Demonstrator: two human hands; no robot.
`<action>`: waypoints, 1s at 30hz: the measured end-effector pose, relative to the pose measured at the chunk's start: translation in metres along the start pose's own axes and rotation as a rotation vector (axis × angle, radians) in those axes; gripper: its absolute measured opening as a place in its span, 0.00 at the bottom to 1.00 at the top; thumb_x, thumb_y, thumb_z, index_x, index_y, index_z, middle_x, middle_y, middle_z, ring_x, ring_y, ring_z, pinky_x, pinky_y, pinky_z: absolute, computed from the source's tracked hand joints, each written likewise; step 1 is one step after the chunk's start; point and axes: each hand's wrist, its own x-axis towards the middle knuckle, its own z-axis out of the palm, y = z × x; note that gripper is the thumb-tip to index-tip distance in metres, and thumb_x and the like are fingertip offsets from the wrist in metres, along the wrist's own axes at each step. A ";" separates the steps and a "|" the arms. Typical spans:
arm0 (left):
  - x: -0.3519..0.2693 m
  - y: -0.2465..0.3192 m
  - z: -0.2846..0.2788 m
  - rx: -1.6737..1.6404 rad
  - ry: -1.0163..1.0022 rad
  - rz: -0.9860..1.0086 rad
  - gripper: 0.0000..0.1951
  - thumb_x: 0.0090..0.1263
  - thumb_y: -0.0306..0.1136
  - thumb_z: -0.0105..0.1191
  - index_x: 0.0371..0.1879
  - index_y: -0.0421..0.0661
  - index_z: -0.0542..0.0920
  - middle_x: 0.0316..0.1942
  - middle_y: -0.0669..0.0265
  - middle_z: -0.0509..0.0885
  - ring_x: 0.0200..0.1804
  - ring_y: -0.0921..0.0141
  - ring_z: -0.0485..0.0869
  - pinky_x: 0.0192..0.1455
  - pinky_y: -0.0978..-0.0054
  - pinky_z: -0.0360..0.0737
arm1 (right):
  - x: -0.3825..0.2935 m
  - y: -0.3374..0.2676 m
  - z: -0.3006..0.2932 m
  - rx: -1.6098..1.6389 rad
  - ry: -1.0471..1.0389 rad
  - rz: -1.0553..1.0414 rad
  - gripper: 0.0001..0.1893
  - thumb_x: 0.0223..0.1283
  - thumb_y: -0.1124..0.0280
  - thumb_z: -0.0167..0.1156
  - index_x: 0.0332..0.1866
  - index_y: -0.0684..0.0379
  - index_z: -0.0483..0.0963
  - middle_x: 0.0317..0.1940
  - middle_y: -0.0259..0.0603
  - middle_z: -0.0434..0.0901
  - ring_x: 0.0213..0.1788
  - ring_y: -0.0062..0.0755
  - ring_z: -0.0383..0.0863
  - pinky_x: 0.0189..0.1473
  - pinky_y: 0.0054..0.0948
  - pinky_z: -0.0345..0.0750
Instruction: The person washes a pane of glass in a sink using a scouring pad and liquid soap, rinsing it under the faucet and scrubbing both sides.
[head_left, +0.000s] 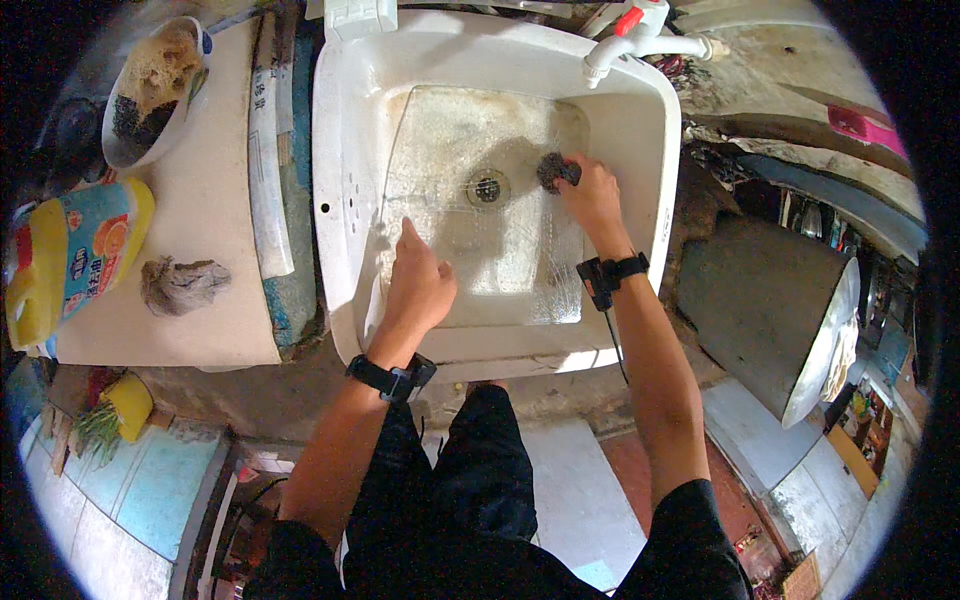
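Note:
A white ceramic sink (634, 135) lies before me. Inside it is a clear, wet sheet (480, 247), apparently glass, with straight edges and streaks of water or suds. The round drain (487, 189) shows through it. Over the right part of the sheet, my right hand (592, 191) grips a dark scouring pad (555, 171) in its fingertips. My left hand (418, 281) is at the lower left of the sheet, index finger pointing away from me and thumb to the right. Its other fingers are hidden, so whether it grips the sheet is unclear.
A white plastic tap (611, 56) with a red handle overhangs the back right rim. On the left board (225, 187) are a yellow detergent bottle (82, 255), a grey crumpled rag (184, 285) and a bowl (120, 154) with sponge-like scrubbers. A large grey cylinder (765, 307) stands at right.

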 end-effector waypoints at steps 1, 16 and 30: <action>0.003 -0.004 0.001 0.003 0.000 0.000 0.42 0.76 0.25 0.57 0.83 0.23 0.49 0.77 0.23 0.64 0.78 0.32 0.70 0.80 0.49 0.72 | -0.001 0.003 -0.001 0.002 0.000 0.001 0.24 0.60 0.65 0.77 0.62 0.56 0.86 0.50 0.61 0.90 0.57 0.63 0.89 0.63 0.54 0.84; -0.025 -0.014 -0.029 -0.460 -0.210 -0.205 0.18 0.87 0.28 0.49 0.70 0.37 0.69 0.52 0.53 0.88 0.45 0.64 0.92 0.44 0.67 0.90 | -0.032 0.025 -0.034 0.238 -0.216 0.151 0.25 0.63 0.63 0.75 0.65 0.53 0.85 0.51 0.56 0.92 0.56 0.53 0.93 0.62 0.42 0.87; -0.079 0.015 -0.015 -1.129 -0.400 -0.298 0.16 0.93 0.35 0.44 0.70 0.54 0.56 0.65 0.40 0.84 0.61 0.44 0.90 0.57 0.46 0.94 | -0.053 0.027 -0.059 0.135 -0.308 0.031 0.23 0.68 0.64 0.73 0.65 0.58 0.82 0.57 0.57 0.89 0.63 0.61 0.88 0.67 0.48 0.82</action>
